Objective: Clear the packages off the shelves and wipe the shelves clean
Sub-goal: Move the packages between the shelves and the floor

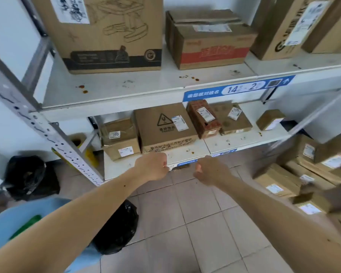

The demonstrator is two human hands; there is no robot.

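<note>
Both my arms reach toward the lower shelf (220, 143). My left hand (153, 166) is curled into a fist at the shelf's front edge, just below the large flat box with a fragile mark (163, 127). My right hand (210, 172) hovers beside it, fingers curled, nothing visible in it. More packages stand on this shelf: a small taped box (119, 138) at the left, a red-brown box (203, 118), a flat brown parcel (232, 119) and a small box (270, 119) at the right. The upper shelf (126, 89) carries big cartons (106, 36) and brown stains.
Several boxes lie piled on the tiled floor at the right (303, 174). Black rubbish bags sit at the left (28, 178) and near my left arm (116, 229). A light blue tub (18, 223) is at the lower left. A perforated metal upright (47, 134) frames the rack.
</note>
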